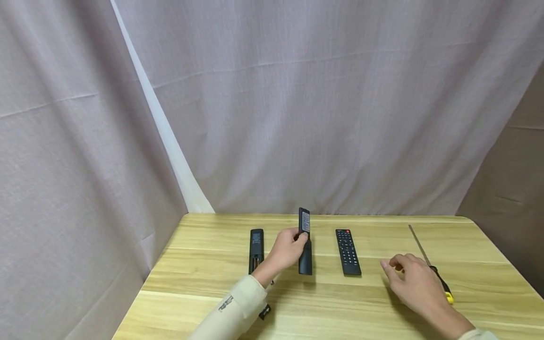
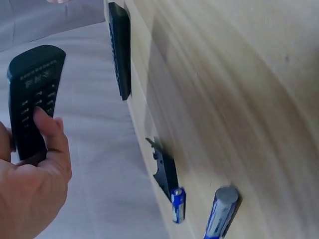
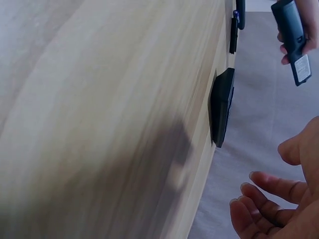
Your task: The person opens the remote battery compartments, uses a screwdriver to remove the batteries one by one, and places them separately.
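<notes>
Gripping a black remote [image 1: 305,259] in the left hand [image 1: 286,248], above the bench [image 1: 361,316]; one digit on its labelled back, another across the buttons. In head view its long axis points away from the person.

Right hand [image 1: 414,283]: fingers loosely bent, nothing held, over its own shadow. Judged key relation: the gripped remote lies leftward of the right hand and a little beyond it, with a second remote [image 1: 349,252] on the bench between the two hands. That one is buttons up, long axis near-to-far, near end canted toward the right hand; right fingertips look marginally nearer it.

Screwdriver [image 1: 440,279] just right of the right hand, blade pointing away; contact: cannot tell. Left of the left hand, a third remote [image 1: 256,242], bay open, near end behind the forearm.

Room: narrow bare strips either side of the second remote, wider nearer the person. Far edge close beyond the left hand.
</notes>
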